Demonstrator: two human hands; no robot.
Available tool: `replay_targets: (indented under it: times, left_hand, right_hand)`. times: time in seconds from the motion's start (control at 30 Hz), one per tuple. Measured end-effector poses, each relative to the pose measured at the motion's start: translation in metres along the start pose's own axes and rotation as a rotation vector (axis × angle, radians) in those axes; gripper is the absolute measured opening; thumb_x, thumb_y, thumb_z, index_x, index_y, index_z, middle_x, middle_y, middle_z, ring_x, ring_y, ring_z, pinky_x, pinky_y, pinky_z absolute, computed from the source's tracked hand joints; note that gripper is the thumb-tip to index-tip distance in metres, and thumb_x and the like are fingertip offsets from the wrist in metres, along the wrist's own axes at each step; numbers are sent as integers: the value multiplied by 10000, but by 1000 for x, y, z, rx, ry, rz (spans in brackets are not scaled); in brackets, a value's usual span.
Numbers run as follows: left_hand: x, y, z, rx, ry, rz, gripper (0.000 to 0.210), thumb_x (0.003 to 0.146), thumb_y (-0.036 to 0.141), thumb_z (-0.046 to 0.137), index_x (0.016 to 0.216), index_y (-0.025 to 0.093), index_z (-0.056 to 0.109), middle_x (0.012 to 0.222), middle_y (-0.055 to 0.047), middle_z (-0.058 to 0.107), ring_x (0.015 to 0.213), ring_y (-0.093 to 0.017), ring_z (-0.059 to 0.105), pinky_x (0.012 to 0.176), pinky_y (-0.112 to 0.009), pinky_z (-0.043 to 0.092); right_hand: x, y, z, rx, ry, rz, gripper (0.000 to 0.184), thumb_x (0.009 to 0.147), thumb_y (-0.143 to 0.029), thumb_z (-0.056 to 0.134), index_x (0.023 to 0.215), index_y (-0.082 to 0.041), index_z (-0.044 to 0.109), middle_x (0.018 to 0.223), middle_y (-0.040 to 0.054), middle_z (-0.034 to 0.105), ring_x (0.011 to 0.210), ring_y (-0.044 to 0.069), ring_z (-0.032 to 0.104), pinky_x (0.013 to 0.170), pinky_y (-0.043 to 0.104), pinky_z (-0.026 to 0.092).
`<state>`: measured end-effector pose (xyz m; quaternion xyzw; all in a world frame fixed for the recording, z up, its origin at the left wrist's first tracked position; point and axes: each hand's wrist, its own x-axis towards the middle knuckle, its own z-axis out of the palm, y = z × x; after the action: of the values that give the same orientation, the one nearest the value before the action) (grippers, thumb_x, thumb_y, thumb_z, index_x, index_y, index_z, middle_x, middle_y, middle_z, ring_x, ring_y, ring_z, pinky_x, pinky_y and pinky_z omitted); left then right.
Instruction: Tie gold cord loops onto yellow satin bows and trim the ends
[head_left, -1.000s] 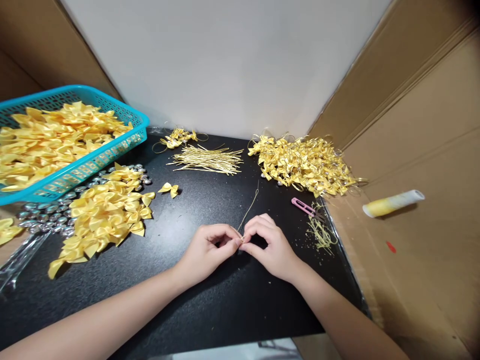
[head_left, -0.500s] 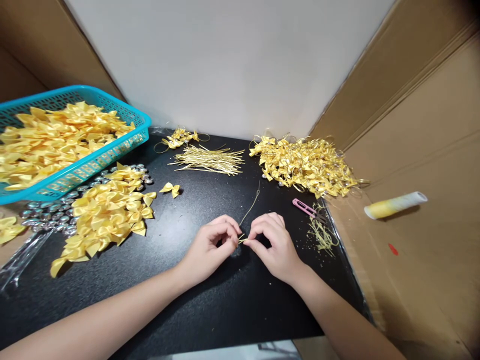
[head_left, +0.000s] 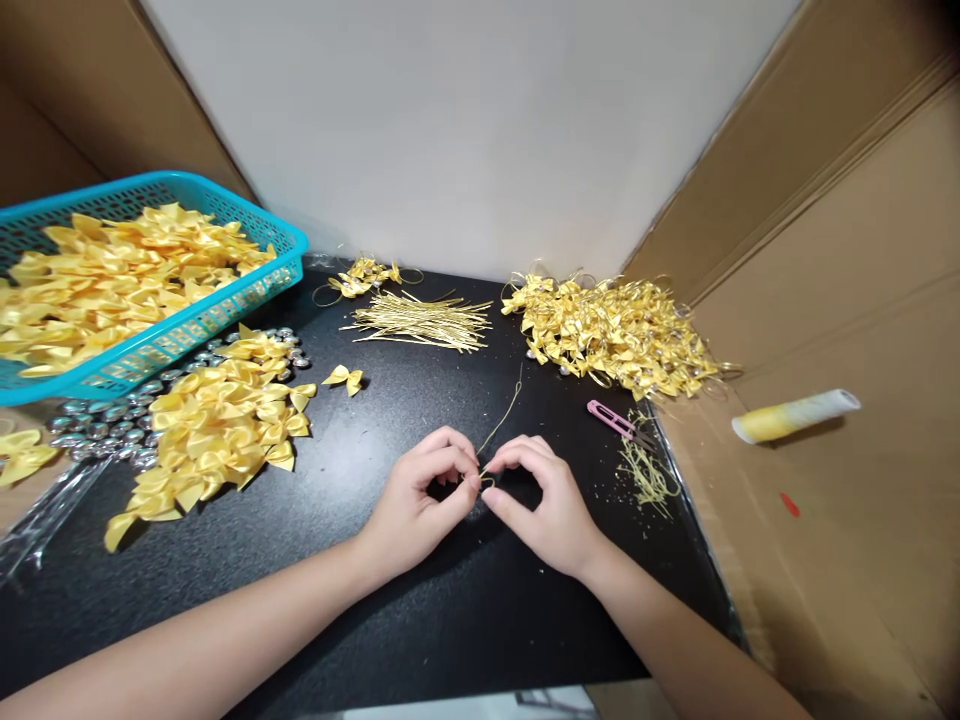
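Note:
My left hand (head_left: 427, 485) pinches a thin gold cord (head_left: 504, 420) between thumb and fingertips, low over the black table. Opposite it, my right hand (head_left: 547, 500) has its index fingertip and thumb at the same cord, slightly apart, with a small bend of cord between them. One end of the cord runs away from me and finishes in a tiny loop on the tabletop. Beyond my hands lies a bundle of cut gold cords (head_left: 427, 320). A single yellow ribbon bow (head_left: 345, 379) rests left of the cord.
A turquoise basket (head_left: 187, 320) full of yellow bows stands at left. In front are loose bows (head_left: 225, 430) and shiny beads (head_left: 101, 430). Finished-looking corded bows (head_left: 615, 330) are heaped at back right. Pink thread snips (head_left: 615, 417) lie beside cord scraps (head_left: 649, 475).
My right thumb and index finger have parted a little, and the cord between the hands now bends into a small curve. My left hand keeps its pinch.

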<state>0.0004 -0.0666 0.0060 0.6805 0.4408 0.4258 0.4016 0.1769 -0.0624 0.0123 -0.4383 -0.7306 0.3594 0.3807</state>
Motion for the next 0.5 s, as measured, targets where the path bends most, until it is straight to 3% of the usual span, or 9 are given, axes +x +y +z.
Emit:
replay_targets:
  times: [0.13,0.3,0.5]
  left_hand:
    - [-1,-1,0,33,18,2,184,850,190,539,677,175,598,823,-29,536,787,-158,534,728,-283,430]
    - [-2,1,1,174,51,-15,173,807,175,554,649,184,625,967,-51,510,965,-215,474,880,-370,380]
    - [-3,3,3,224,15,-61,185,770,145,539,604,181,613,1014,-45,482,1035,-236,424,949,-426,328]
  right_hand:
    - [-1,-2,3,-37,55,-43,123,818,-143,612,719,-210,582,748,7,642,763,171,570,745,337,431]
    - [-6,0,3,-305,176,-210,94,825,-133,591,780,-216,580,789,20,652,802,188,569,765,372,375]
    - [-8,2,6,-396,209,-245,75,843,-144,579,804,-208,581,823,18,655,811,182,561,769,371,345]
